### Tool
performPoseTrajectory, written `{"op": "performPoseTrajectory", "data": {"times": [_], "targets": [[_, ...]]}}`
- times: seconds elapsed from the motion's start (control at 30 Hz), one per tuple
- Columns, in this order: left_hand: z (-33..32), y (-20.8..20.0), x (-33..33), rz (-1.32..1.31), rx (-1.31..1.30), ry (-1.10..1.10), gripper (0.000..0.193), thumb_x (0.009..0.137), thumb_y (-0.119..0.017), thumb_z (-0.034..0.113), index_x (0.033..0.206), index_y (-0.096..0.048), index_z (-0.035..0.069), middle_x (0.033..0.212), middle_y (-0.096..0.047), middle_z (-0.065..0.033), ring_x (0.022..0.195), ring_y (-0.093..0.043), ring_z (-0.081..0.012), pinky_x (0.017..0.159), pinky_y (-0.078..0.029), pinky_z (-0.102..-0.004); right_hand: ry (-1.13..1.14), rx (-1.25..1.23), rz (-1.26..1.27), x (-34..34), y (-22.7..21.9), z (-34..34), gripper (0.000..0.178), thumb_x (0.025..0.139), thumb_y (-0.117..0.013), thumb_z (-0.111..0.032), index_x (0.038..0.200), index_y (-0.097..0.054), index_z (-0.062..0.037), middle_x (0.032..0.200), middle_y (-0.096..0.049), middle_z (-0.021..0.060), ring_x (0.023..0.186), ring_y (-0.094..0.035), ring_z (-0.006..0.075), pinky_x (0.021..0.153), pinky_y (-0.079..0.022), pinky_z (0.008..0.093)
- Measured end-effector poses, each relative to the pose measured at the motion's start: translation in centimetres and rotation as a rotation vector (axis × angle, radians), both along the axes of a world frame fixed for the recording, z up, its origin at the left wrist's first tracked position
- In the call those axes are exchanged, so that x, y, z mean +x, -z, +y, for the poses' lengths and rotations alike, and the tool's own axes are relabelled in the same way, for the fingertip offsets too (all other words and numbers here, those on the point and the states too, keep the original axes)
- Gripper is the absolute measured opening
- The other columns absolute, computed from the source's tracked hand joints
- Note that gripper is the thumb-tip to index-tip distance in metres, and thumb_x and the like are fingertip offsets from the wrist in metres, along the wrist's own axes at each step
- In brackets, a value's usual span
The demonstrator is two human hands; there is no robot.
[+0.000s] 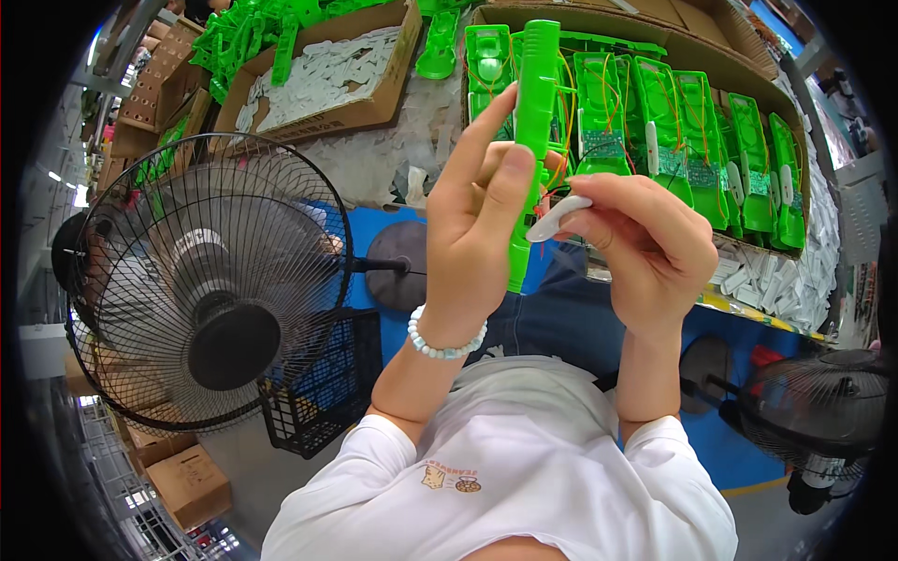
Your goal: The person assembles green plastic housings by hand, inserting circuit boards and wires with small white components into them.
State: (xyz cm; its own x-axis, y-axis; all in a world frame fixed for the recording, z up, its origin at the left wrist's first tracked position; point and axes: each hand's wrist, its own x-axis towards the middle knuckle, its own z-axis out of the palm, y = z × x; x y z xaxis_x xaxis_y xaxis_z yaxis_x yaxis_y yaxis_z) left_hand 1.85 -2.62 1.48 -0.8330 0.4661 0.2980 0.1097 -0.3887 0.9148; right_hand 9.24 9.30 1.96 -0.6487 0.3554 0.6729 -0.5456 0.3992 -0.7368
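My left hand point(477, 220) is closed around a long bright-green plastic housing point(536, 89), held upright above my lap with its open side turned right. Thin wires and part of a circuit board show along that side. Between the thumb and fingers of my right hand point(645, 238) is a small white oblong plastic piece point(554, 221), close beside the housing's lower part. Whether the piece touches the housing I cannot tell. Behind my hands, several similar green housings point(697, 140) with boards and coloured wires stand in a cardboard box point(725, 79).
A large black caged fan point(234, 337) stands at the left, another fan point(823, 402) at the lower right. On the table, a carton point(398, 79) holds many white pieces, with green parts point(253, 42) heaped behind. Loose white pieces point(767, 285) lie along the table's right edge.
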Motion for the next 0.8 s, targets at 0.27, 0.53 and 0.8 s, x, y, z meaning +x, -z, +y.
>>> {"op": "performPoseTrajectory", "data": {"times": [0.27, 0.53, 0.8], "targets": [[-0.5, 0.7, 0.4, 0.194, -0.216, -0.126, 0.041, 0.101, -0.044, 0.017, 0.138, -0.044, -0.001, 0.109, -0.065, -0.0105, 0.084, -0.062, -0.0095, 0.069, -0.051, -0.0216, -0.002, 0.046, -0.107, 0.1, -0.5, -0.4, 0.021, 0.079, -0.068, 0.007, 0.099, -0.065, 0.0079, 0.083, -0.068, 0.0114, 0.071, -0.067, 0.015, 0.062, -0.054, 0.0232], [-0.9, 0.9, 0.8, 0.092, 0.011, -0.147, 0.043, 0.101, -0.042, 0.018, 0.141, -0.037, 0.0, 0.103, -0.063, -0.0129, 0.082, -0.06, -0.0094, 0.068, -0.049, -0.0223, -0.215, -0.376, -0.378, -0.2, -1.3, -1.7, 0.012, 0.084, -0.068, -0.004, 0.091, -0.065, 0.005, 0.073, -0.066, 0.0066, 0.06, -0.061, 0.0081, 0.054, -0.05, 0.0205], [-1.4, 0.7, 0.9, 0.139, 0.052, -0.204, 0.046, 0.102, -0.04, 0.02, 0.143, -0.033, 0.0, 0.099, -0.061, -0.0116, 0.082, -0.058, -0.0105, 0.071, -0.049, -0.0242, -0.278, -0.424, -0.393, -0.1, -1.9, -2.4, 0.01, 0.087, -0.065, -0.004, 0.088, -0.062, 0.0056, 0.069, -0.063, 0.0052, 0.057, -0.059, 0.0066, 0.05, -0.049, 0.0203]]}}
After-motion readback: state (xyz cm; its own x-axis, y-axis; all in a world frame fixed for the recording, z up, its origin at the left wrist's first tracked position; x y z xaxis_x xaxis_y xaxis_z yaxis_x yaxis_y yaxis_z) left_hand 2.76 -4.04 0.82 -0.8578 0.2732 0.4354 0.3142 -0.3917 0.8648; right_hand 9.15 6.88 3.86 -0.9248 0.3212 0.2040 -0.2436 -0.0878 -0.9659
